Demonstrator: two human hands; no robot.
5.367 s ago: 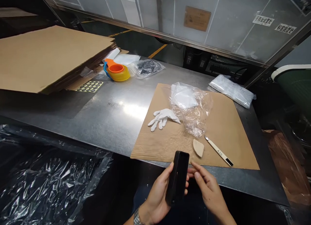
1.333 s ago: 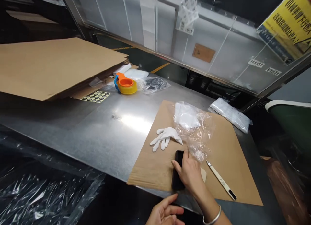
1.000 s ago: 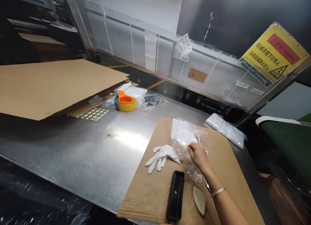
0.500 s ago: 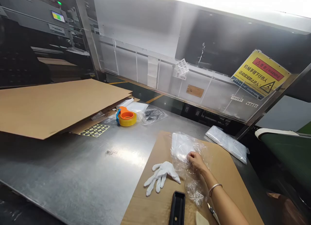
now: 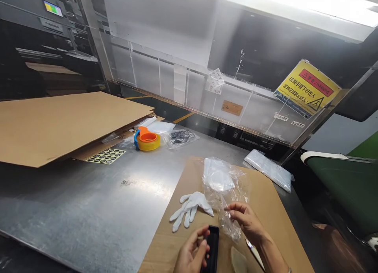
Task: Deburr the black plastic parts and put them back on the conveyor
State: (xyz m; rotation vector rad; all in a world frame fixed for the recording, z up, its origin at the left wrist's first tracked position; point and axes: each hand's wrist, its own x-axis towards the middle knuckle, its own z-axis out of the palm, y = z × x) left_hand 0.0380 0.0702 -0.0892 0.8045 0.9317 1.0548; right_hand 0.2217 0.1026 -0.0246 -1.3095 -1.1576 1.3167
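My right hand [image 5: 247,222] pinches a clear plastic bag [image 5: 229,227] between thumb and fingers, above the cardboard sheet [image 5: 276,214]. Lower down, my left hand [image 5: 193,251] hangs over a long black tray [image 5: 213,245], its fingers bent but apart, with nothing seen in them. A white glove [image 5: 193,208] lies flat left of the bag. Beyond my right hand is a stack of white plastic bags [image 5: 217,174] in crumpled clear film. Near my right wrist lie a thin metal blade-like tool [image 5: 254,253] and a pale rounded piece [image 5: 238,261].
On the metal table [image 5: 118,210] are an orange and yellow tape dispenser [image 5: 147,139], a sticker sheet [image 5: 106,156] and large cardboard sheets [image 5: 67,123]. A packet of clear bags [image 5: 268,168] lies back right. A transparent panel with a yellow warning sign [image 5: 307,88] stands behind.
My right hand has moved back toward me from the white bag stack, now pinching clear plastic. My left hand has come into view over the black tray. The view has shifted slightly.
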